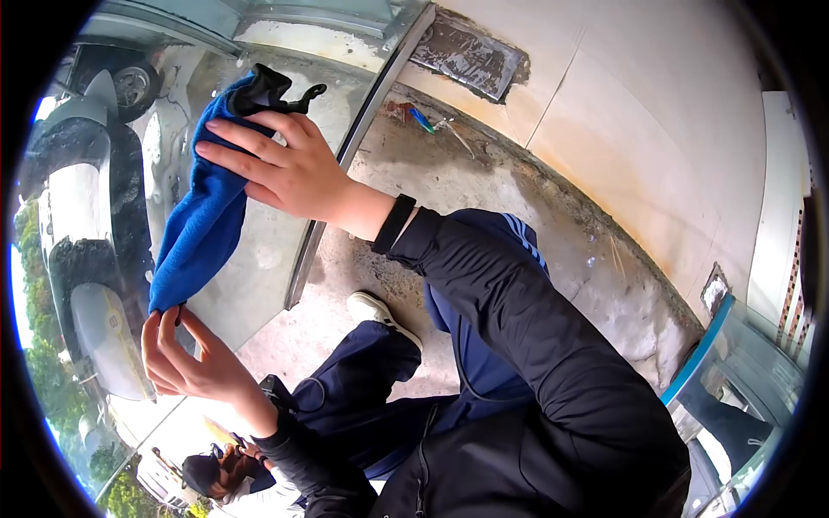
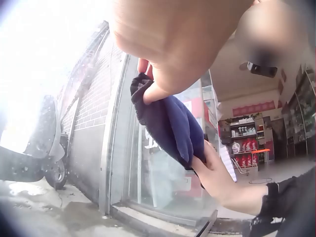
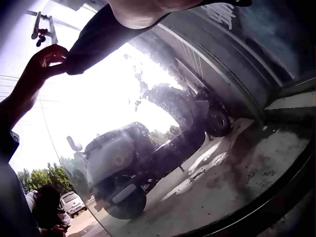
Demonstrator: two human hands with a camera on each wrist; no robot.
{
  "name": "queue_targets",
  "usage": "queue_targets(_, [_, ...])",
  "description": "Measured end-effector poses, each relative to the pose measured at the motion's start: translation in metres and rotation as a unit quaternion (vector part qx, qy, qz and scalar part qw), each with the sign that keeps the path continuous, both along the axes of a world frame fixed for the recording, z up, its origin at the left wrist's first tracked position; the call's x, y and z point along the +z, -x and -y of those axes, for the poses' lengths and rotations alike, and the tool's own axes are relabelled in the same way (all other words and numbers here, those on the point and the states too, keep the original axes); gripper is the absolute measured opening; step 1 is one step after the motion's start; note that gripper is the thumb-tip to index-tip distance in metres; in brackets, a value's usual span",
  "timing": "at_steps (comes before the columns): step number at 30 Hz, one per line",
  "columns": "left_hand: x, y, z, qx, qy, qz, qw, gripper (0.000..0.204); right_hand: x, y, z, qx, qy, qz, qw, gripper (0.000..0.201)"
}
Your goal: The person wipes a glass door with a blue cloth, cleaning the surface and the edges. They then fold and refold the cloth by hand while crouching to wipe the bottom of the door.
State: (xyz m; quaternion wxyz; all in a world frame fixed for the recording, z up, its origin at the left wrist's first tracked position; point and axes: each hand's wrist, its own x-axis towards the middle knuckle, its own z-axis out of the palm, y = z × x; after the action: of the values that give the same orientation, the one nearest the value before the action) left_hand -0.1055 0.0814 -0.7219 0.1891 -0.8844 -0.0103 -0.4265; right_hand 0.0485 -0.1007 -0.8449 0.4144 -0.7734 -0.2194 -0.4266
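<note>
Glass panel (image 1: 263, 272) beside the work. The blue cloth (image 1: 197, 237) lies between my hands, its long axis slanting in the head view, black-trimmed end upper right, narrow tip lower left. My right hand (image 1: 289, 168) grips near the trim; my left hand (image 1: 192, 358) pinches the tip.

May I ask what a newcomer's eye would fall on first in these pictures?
Probably the blue cloth, which the right hand and left hand hold at left in the head view. Next, perhaps, the scooter across the middle of the right wrist view.
</note>
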Motion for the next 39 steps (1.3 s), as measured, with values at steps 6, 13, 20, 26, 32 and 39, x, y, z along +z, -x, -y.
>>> queue_targets(6, [-0.004, -0.023, 0.02, -0.017, 0.016, -0.009, 1.0, 0.02, 0.007, -0.024, 0.024, -0.007, -0.033, -0.021, 0.999, 0.082])
queue_targets(13, [-0.016, -0.04, 0.034, -0.031, -0.017, -0.018, 0.999, 0.022, 0.019, -0.039, 0.042, -0.027, -0.081, -0.071, 0.994, 0.089])
queue_targets(20, [-0.02, -0.044, 0.038, -0.033, 0.0, -0.031, 0.999, 0.017, 0.037, -0.041, 0.058, 0.005, -0.104, -0.07, 0.992, 0.08])
queue_targets(26, [-0.023, -0.046, 0.041, -0.038, -0.007, -0.04, 0.998, 0.022, 0.028, -0.031, 0.052, 0.019, -0.106, -0.063, 0.992, 0.074])
queue_targets(32, [-0.021, -0.043, 0.044, -0.024, -0.004, -0.063, 0.998, 0.015, 0.034, -0.047, 0.064, 0.025, -0.107, -0.049, 0.993, 0.077])
queue_targets(39, [-0.023, -0.038, 0.025, -0.024, -0.028, -0.059, 0.998, 0.015, 0.036, -0.041, 0.044, 0.016, -0.139, -0.033, 0.99, 0.078])
